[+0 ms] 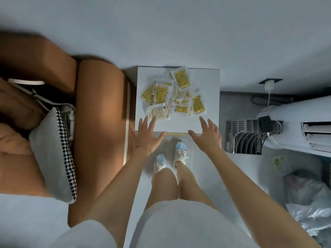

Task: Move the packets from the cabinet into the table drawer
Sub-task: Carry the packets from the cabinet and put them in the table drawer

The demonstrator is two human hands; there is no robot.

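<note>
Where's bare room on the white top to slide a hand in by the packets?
Bare: the strip of the white top between the packets and its right edge, widest at the back right corner; also the front strip between left hand and right hand. Crowded: left side, packets reach nearly to the edge.

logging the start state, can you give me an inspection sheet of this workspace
surface: white cabinet top, partly bare
job's things: yellow packets heaped loose on it, none picked up
clutter: plastic bags on the floor, right side
grips: left hand and right hand open, empty, near the cabinet's front edge
cables: white cable hanging from a wall charger
surroundings: brown sofa with checked cushion on the left, slotted rack on the right
</note>
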